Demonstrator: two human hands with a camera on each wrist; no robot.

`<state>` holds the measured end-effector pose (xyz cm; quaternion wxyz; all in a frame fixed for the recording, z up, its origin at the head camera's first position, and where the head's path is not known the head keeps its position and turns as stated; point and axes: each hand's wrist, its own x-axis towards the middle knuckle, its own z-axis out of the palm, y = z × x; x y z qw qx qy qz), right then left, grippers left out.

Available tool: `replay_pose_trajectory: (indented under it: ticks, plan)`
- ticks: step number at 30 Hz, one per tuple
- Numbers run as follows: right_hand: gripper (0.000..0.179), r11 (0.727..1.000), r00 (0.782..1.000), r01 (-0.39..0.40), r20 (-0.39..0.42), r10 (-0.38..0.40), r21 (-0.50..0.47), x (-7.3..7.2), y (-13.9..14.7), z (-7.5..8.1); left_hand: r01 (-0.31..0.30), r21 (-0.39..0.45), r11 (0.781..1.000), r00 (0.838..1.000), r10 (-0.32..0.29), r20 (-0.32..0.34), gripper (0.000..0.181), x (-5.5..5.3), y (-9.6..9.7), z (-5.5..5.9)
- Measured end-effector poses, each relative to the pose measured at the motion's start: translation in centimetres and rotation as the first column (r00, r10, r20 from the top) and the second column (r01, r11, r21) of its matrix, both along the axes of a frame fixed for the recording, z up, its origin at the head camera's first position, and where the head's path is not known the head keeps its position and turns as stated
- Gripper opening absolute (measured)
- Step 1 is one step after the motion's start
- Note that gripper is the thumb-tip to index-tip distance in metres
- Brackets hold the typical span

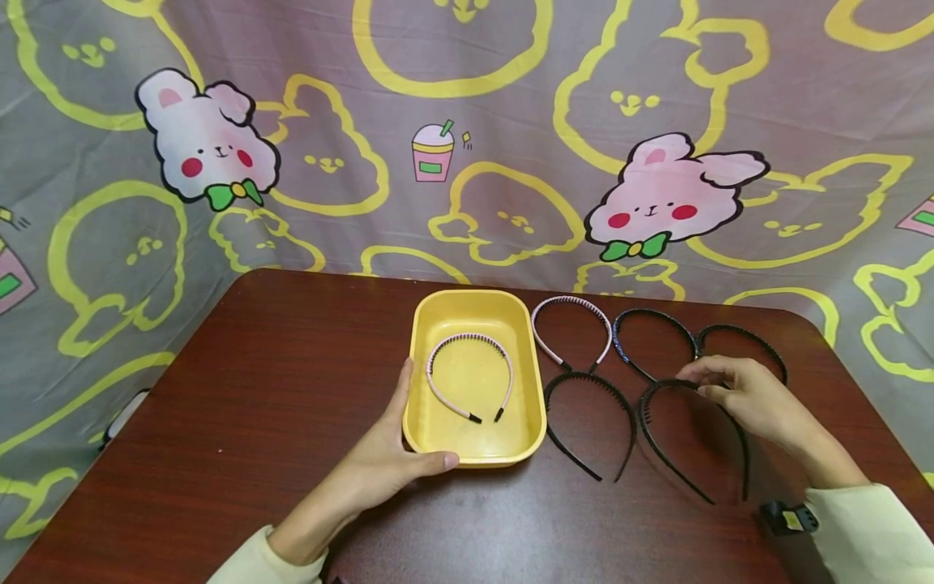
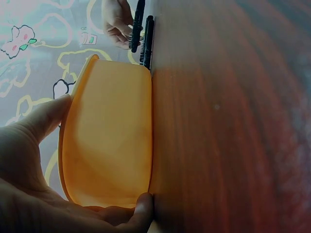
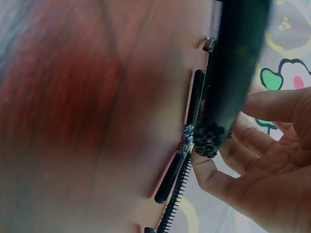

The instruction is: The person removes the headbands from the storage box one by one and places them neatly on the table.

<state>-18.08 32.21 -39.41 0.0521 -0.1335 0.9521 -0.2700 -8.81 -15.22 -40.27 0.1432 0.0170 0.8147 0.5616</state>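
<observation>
A yellow plastic tray [image 1: 474, 442] stands on the table with a light pink toothed headband [image 1: 430, 381] inside. My left hand [image 1: 383, 454] grips its near left corner, thumb over the front rim and fingers along the left wall; in the left wrist view fingertips reach its base. My right hand [image 1: 751, 397] pinches the top of a black headband [image 1: 674, 462] at the front right. That headband looms large in the right wrist view, in front of the fingers [image 3: 209, 177].
Right of the tray lie another pink headband [image 1: 536, 332], a black toothed headband [image 1: 631, 414], a black headband with a blue patterned section [image 1: 619, 341] and another dark headband [image 1: 773, 353]. A cartoon-print cloth [image 1: 511, 122] hangs behind the brown table [image 1: 292, 365].
</observation>
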Motion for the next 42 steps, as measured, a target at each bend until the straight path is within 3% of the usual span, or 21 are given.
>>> replay_pose_trajectory:
  ticks: [42]
  plan:
    - [0.028,0.999,0.999,-0.017,-0.032,0.018,0.047,-0.2,0.2,-1.1,0.012,0.004,1.0,1.0,-0.012,-0.002,0.134,-0.1,0.0,0.0]
